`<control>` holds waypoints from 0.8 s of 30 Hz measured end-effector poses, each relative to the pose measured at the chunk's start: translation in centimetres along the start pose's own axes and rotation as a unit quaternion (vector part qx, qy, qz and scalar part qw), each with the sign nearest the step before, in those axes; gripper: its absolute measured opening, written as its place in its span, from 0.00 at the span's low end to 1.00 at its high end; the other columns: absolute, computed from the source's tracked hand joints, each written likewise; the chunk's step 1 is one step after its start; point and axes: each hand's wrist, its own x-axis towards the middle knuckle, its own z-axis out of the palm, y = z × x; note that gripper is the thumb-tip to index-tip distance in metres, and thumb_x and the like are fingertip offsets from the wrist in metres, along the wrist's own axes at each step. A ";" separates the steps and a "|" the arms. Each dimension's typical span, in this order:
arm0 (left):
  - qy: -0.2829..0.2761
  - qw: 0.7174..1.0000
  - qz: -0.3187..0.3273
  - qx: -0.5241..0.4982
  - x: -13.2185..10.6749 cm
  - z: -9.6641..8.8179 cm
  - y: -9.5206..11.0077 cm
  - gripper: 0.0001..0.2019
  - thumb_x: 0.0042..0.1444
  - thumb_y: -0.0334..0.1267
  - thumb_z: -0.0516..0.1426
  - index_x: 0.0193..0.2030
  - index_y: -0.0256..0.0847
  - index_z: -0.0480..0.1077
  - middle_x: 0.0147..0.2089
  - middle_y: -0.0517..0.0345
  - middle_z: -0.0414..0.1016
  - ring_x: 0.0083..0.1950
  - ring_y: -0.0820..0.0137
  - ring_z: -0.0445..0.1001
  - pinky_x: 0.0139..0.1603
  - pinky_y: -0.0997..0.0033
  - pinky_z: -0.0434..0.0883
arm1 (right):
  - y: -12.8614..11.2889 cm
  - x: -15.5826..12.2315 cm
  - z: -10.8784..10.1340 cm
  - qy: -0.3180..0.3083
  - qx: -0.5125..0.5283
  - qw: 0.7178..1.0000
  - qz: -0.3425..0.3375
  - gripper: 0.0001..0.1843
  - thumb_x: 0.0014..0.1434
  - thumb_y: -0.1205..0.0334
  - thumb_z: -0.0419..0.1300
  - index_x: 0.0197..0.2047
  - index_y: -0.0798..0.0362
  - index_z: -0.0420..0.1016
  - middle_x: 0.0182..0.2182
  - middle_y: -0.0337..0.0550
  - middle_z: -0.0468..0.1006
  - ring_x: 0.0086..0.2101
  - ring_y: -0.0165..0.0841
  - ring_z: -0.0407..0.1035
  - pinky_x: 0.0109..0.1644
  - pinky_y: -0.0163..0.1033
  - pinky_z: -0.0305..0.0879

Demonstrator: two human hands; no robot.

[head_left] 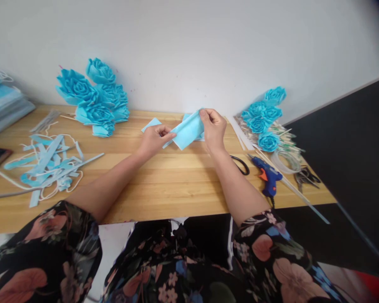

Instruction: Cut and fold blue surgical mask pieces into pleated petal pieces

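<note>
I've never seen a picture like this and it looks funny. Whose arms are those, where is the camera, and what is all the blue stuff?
There is no machine here, just a person. This one picture comes from a camera worn on their head that looks down, so you see their own two arms.

The left hand and the right hand each pinch one end of a light blue sheet in their fingers, over a wooden table.

On the table are handmade blue roses at the left and a smaller rose bunch at the right. There is also a pile of blue strips with white strings, a blue glue gun, and a black scissors handle beside the right arm.
</note>
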 end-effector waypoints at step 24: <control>-0.080 0.994 0.073 -0.007 -0.1 -1.5 2.8 0.21 0.53 0.56 0.61 0.41 0.39 0.76 0.42 0.53 0.79 0.46 0.64 0.74 0.48 0.68 0.68 | -2.5 -1.4 0.6 -0.100 -0.028 0.989 -0.103 0.18 0.64 0.46 0.57 0.31 0.50 0.77 0.29 0.40 0.73 0.33 0.33 0.67 0.41 0.40 0.65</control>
